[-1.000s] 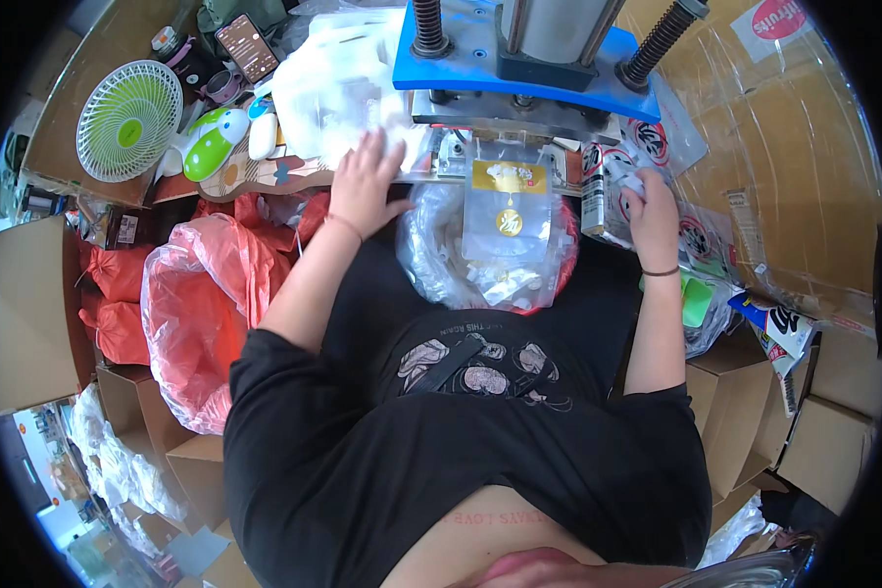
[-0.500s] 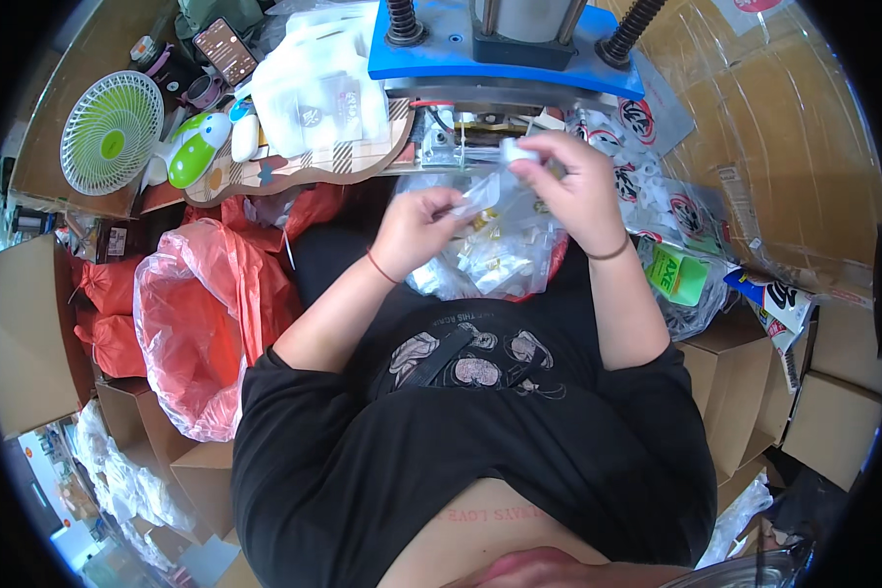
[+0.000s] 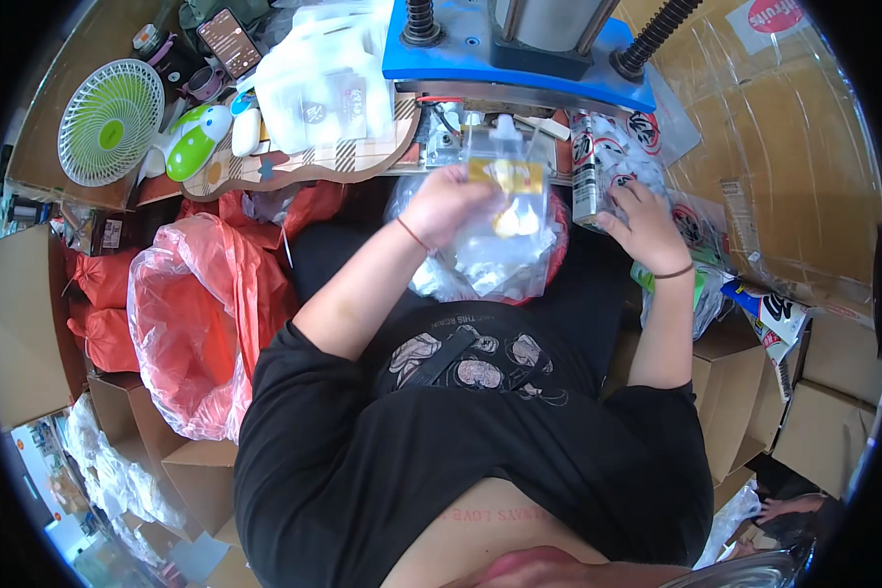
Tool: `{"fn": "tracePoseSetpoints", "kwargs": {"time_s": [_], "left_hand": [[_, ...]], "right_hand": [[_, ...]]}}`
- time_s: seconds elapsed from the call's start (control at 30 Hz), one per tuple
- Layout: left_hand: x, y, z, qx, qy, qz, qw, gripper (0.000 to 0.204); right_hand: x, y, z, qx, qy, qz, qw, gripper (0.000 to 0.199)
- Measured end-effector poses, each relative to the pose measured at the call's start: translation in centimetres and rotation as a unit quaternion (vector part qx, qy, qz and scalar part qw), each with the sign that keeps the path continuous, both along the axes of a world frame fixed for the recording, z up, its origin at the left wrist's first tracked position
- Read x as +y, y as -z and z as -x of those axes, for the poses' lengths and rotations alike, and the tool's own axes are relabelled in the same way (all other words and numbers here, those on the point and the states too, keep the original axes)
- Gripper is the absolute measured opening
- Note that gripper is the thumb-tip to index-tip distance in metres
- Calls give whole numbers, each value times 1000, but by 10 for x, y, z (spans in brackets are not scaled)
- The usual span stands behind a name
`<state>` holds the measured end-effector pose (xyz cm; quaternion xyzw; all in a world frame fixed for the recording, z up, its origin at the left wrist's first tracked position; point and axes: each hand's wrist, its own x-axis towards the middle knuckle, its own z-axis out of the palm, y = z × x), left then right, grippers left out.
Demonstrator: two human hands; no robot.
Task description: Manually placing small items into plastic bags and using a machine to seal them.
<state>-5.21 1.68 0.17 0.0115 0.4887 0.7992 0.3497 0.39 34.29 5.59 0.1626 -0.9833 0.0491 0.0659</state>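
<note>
My left hand is closed on a clear spout pouch with a gold band across it and a white spout at its top. The pouch is upright, in front of the press. Below it, a plastic-lined red bag in my lap holds several crumpled clear pouches. Off to the right, my right hand has its fingers apart over a pile of clear pouches with black and red prints. A tall white and black can lies just left of those fingers.
Ahead stands a press with a blue plate and springs. At left are a green and white fan, a phone, stacked white pouches and an open red bag. Cardboard boxes flank me; another person's hand shows lower right.
My right hand has left the pouch's white spout and moved right, to the printed pouches. My left hand has moved slightly right and turned the pouch upright.
</note>
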Motion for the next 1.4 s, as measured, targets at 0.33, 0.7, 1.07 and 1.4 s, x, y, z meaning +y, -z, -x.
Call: {"fn": "tracePoseSetpoints", "kwargs": {"time_s": [0.33,0.7,1.07,1.4], "left_hand": [[-73,16,44,279,-208,249,904,49],[-83,-11,-14,262,-98,280,918,18],[-17,-12,-52,100,57,43,992,22],[2,-11,-11,-18,43,3,999,23]], "right_hand": [[13,-1,-21,-104,-36,211,971,26],[-82,-18,2,-1,-91,313,945,13],[-121,-46,28,-95,-107,384,912,18],[-21,0,32,73,79,16,994,31]]}}
